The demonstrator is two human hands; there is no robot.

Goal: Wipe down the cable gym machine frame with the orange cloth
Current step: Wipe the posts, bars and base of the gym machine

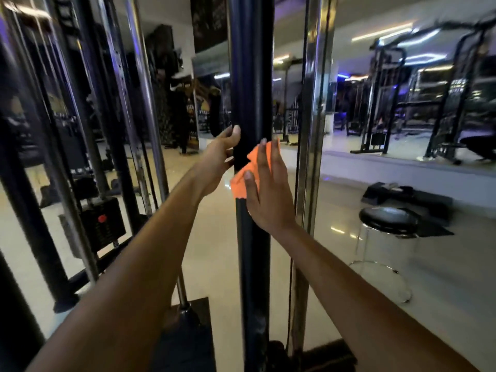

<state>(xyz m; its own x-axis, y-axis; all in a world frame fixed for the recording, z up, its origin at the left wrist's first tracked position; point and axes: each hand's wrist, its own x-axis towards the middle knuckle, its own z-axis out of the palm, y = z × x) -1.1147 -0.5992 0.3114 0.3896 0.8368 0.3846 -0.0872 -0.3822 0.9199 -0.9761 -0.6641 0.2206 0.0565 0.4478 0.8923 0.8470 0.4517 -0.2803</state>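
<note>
Pressing the orange cloth [248,171] against the black upright post [252,89] of the cable machine frame, the right hand [267,191] lies flat with its fingers [261,154] straight and close together over the fabric. The cloth sits at about mid-height on the post, folded, with one corner showing above the fingertips and its lower edge below the thumb. The left hand [218,159] grips the same post from its left side, just above and beside the cloth, thumb on the front face and fingers curled round behind. A chrome pole [312,103] stands just right of the post. A weight stack [103,224] with a red pin lies lower left; a round black stool [387,221] stands on the tiled floor [442,304] to the right.
</note>
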